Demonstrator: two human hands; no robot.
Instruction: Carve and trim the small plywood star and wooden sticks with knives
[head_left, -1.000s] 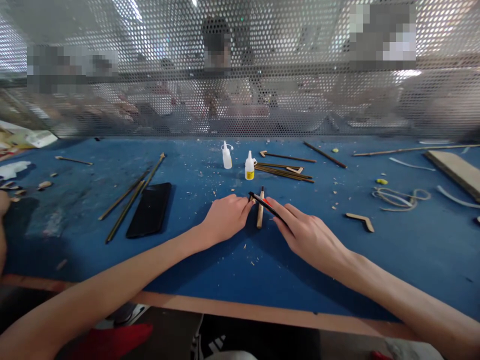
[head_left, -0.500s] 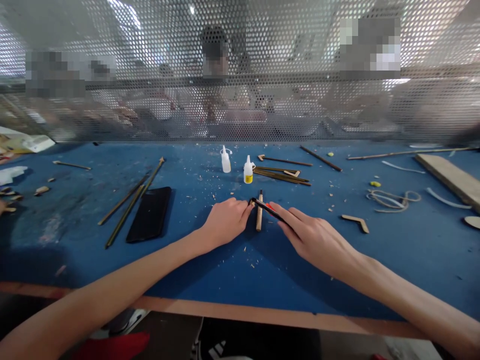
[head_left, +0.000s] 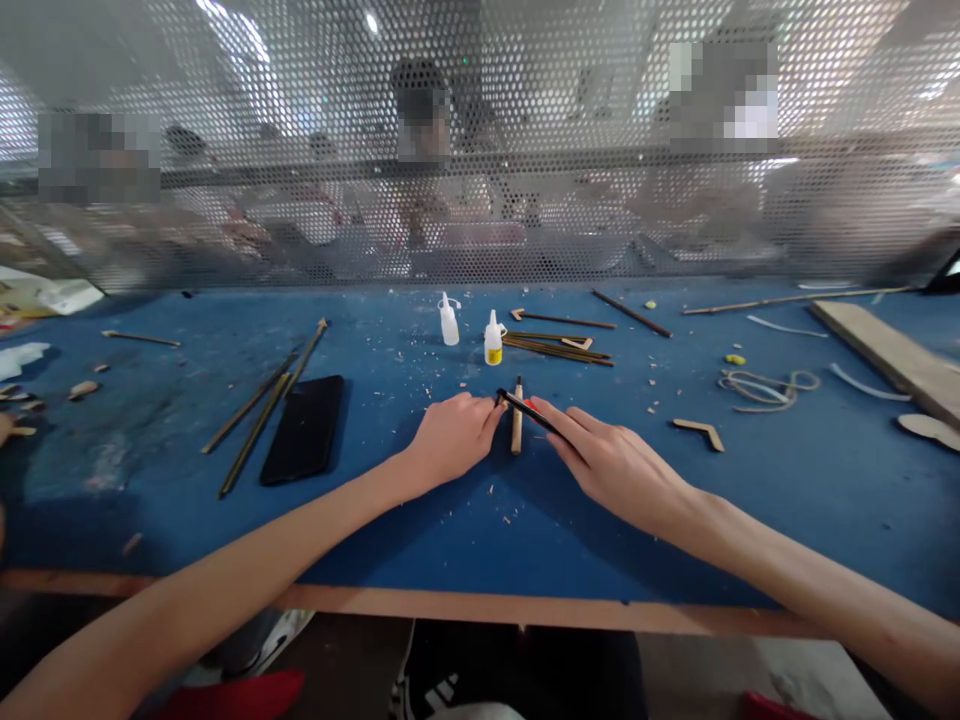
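My right hand (head_left: 611, 462) grips a slim black tool with a red part (head_left: 527, 407), its tip pointing left across a short pale wooden stick (head_left: 517, 428) that lies on the blue table (head_left: 480, 520). My left hand (head_left: 452, 436) rests on the table just left of that stick, fingertips curled and close to the tool's tip; whether they touch the stick I cannot tell. Two small white glue bottles (head_left: 448, 321) (head_left: 493, 340) stand just beyond the hands.
A black phone (head_left: 304, 429) and long thin sticks (head_left: 259, 408) lie left. More sticks (head_left: 559, 347), a bent wooden piece (head_left: 699, 431), a cord loop (head_left: 765, 386) and a plank (head_left: 885, 352) lie right. A perforated metal screen (head_left: 480, 180) backs the table, with people behind it. Wood chips litter the surface.
Both hands keep the same pose at the stick. The camera has drifted slightly, shifting the scene a little left and up.
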